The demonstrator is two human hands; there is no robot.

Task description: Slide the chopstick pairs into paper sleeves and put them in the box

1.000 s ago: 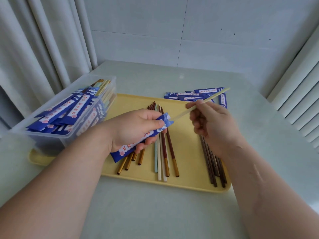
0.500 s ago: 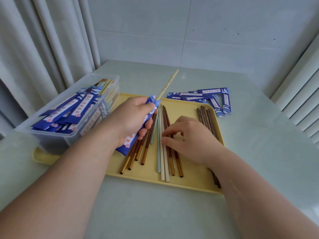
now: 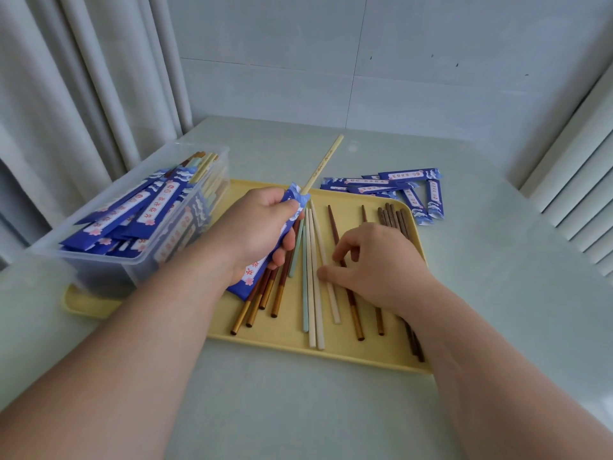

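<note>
My left hand (image 3: 262,227) grips a blue paper sleeve (image 3: 250,277) over the left part of the yellow tray (image 3: 331,356). One cream chopstick (image 3: 323,164) sticks up and away out of the sleeve's top. My right hand (image 3: 378,260) is down on the tray, its thumb and forefinger pinching a loose cream chopstick (image 3: 333,300). More cream, mint, brown and gold-tipped chopsticks (image 3: 255,310) lie on the tray. The clear plastic box (image 3: 109,267) at the left holds several sleeved pairs.
A heap of empty blue sleeves (image 3: 398,187) lies on the table behind the tray's far right corner. A bundle of dark brown chopsticks (image 3: 393,215) lies along the tray's right side, partly under my right arm. Curtains hang at the left, blinds at the right.
My right hand let go of the cream chopstick now standing in the sleeve and dropped to the tray. It has parted the loose chopsticks and closed on another cream one.
</note>
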